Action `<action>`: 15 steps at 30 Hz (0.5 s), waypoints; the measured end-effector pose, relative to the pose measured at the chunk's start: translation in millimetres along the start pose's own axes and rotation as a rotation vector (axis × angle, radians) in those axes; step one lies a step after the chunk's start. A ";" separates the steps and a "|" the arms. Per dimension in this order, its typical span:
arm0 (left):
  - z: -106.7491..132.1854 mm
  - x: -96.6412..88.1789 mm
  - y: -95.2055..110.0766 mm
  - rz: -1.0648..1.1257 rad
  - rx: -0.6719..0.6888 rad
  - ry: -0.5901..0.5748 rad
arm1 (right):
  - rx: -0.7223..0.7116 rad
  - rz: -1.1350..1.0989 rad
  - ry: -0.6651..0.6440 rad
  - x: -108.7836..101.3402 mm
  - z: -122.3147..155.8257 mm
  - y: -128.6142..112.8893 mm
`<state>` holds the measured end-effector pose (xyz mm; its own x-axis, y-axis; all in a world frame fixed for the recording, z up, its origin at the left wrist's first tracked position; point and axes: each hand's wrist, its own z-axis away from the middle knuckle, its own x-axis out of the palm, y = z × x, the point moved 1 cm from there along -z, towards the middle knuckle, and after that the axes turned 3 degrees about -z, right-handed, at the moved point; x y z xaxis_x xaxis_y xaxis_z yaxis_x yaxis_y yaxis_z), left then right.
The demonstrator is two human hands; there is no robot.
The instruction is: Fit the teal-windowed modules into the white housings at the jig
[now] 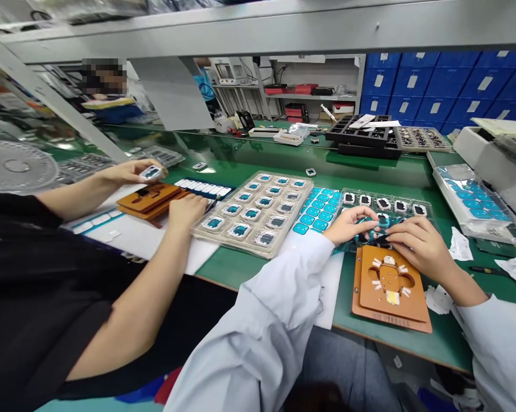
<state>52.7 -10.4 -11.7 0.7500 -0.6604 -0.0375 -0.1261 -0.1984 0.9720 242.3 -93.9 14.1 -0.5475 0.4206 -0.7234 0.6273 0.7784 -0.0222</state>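
Note:
My left hand [351, 225] hangs over a clear blister tray [386, 207] holding a row of small dark-and-white modules. My right hand [421, 246] pinches a small dark piece [382, 236] just above that tray's front edge. The piece is partly hidden by my fingers, and its exact kind is too small to tell. My left fingertips are close to it, but contact is hard to judge. Below my hands lies a brown-orange fixture plate [389, 286] with a shaped cut-out. A sheet of teal-blue pads [315, 209] lies left of the blister tray.
A co-worker in black sits at the left, one hand [126, 171] holding a small module [151, 173]. A clear tray of modules [253, 214] lies between us. A black parts tray [361, 130] and blue storage bins [446, 86] stand beyond the green bench mat [240, 269].

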 end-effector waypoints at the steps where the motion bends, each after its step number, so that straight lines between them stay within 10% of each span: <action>1: -1.0 -2.1 -1.4 -0.031 0.003 0.023 | -0.006 -0.003 -0.002 -0.7 -0.2 -0.9; 15: 12.2 -41.5 14.1 -1.065 -0.289 0.724 | 0.059 0.070 0.184 -4.5 16.4 -3.6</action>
<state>11.8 5.4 0.7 0.5822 0.2738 -0.7656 0.8123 -0.1564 0.5618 251.6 -106.2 6.2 -0.5898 0.5554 -0.5862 0.6959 0.7178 -0.0201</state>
